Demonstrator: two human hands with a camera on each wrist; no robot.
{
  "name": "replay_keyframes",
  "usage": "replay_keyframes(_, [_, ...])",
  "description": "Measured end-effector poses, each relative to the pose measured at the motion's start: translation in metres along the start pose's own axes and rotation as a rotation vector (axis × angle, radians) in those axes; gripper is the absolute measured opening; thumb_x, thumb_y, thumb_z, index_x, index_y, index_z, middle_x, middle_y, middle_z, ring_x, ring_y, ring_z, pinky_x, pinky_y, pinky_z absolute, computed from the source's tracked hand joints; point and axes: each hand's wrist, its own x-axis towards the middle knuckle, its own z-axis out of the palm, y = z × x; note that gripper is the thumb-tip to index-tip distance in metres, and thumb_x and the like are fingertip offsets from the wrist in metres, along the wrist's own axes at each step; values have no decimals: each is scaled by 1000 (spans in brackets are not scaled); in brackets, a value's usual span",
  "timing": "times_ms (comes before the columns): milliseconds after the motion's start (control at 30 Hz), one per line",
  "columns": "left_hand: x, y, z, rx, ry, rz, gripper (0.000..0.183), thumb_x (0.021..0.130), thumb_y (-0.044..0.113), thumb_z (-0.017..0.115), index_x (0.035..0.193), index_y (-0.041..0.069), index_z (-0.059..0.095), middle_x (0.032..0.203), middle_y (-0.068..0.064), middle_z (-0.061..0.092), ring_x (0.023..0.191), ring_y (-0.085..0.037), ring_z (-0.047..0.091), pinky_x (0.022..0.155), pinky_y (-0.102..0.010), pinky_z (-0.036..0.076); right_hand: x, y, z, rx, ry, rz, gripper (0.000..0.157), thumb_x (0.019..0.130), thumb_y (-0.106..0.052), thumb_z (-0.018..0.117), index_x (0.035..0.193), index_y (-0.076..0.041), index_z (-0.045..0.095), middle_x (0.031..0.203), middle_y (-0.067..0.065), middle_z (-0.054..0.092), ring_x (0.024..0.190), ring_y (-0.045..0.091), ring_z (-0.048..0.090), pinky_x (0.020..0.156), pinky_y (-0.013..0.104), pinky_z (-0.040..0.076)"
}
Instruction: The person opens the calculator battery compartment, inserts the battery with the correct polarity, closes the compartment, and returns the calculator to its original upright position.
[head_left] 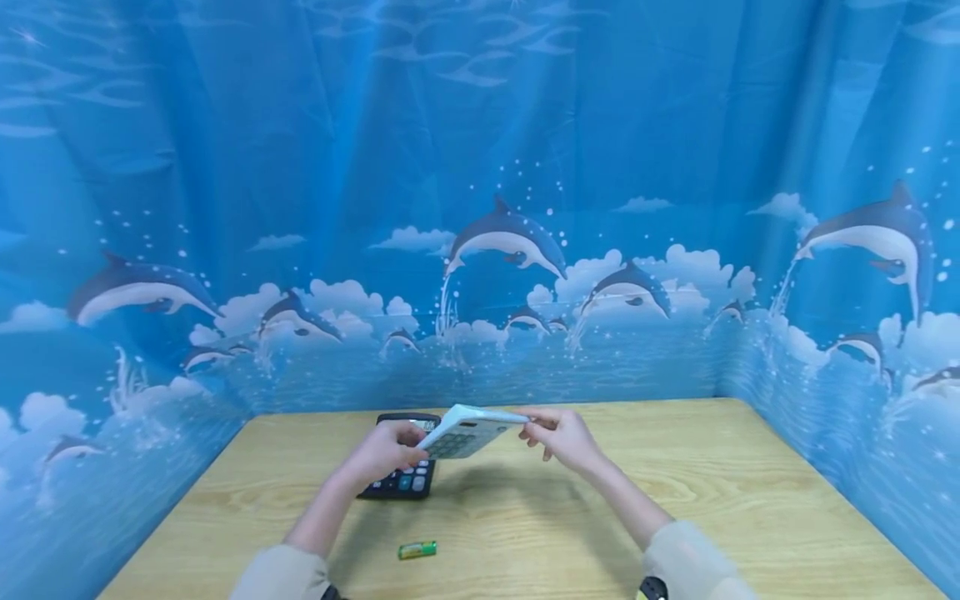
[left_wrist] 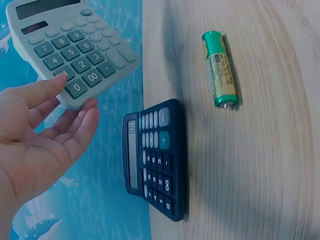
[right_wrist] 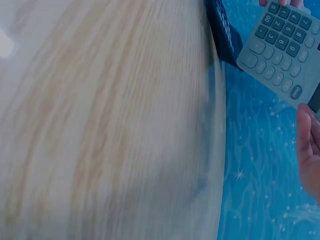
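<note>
Both hands hold a pale green calculator (head_left: pixel 468 435) up over the table, its keys tilted down and toward me in the head view. My left hand (head_left: pixel 384 454) pinches its lower corner, the thumb lying by the 0 and 1 keys (left_wrist: pixel 76 87) and the other fingers behind. At the display end, my right hand (head_left: pixel 566 437) grips the opposite edge with its fingertips; the wrist view cuts part of this hand (right_wrist: pixel 311 150) off. Below and behind the left hand lies a black calculator (left_wrist: pixel 156 160) on the table, partly hidden by that hand in the head view.
A green and yellow battery (head_left: pixel 417 550) lies on the wooden table (head_left: pixel 712 492), nearer to me than the black calculator. A blue curtain (head_left: pixel 637 125) with dolphins surrounds the table at the back and sides.
</note>
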Motion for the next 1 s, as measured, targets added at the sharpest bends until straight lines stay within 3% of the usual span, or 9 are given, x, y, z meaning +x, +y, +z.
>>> replay_keyframes(133, [1, 2, 8, 64, 5, 7, 16, 81, 2, 66, 96, 1, 63, 86, -7, 60, 70, -20, 57, 60, -36, 50, -1, 5, -7, 43, -46, 40, 33, 96, -16, 49, 118, 7, 58, 85, 20, 66, 74, 34, 62, 47, 32, 51])
replay_keyframes(267, [3, 6, 18, 143, 25, 47, 17, 80, 3, 68, 96, 3, 64, 89, -8, 62, 73, -19, 58, 58, -33, 48, -5, 1, -9, 54, -6, 117, 38, 96, -23, 51, 115, 10, 57, 83, 20, 66, 71, 28, 62, 49, 30, 50])
replay_keyframes(500, [7, 15, 37, 224, 43, 92, 18, 77, 4, 70, 94, 6, 63, 92, -7, 64, 85, -23, 60, 69, -37, 51, -4, 10, -15, 137, 68, 254, 39, 91, -23, 58, 116, 6, 56, 78, 7, 65, 68, 22, 62, 50, 26, 49])
replay_keyframes(667, [6, 20, 50, 264, 74, 49, 26, 71, 0, 70, 95, 5, 61, 97, -11, 62, 86, -26, 58, 67, -36, 52, -6, 9, -20, 213, 69, 305, 41, 89, -9, 59, 123, 9, 47, 77, 7, 63, 65, 16, 60, 51, 23, 47])
replay_keyframes(800, [6, 21, 58, 273, 86, -11, 42, 68, -3, 71, 108, 0, 59, 104, -16, 61, 90, -28, 58, 71, -39, 52, -8, 10, -20, 228, 68, 330, 48, 86, -2, 59, 126, 15, 40, 78, 10, 62, 63, 15, 58, 52, 21, 47])
replay_keyframes(1000, [6, 21, 65, 271, 52, -37, 58, 64, 2, 77, 117, -6, 55, 106, -18, 61, 94, -32, 58, 81, -46, 49, -12, 14, -24, 203, 87, 368, 45, 83, 0, 60, 121, 17, 43, 83, 14, 62, 65, 15, 59, 59, 25, 51])
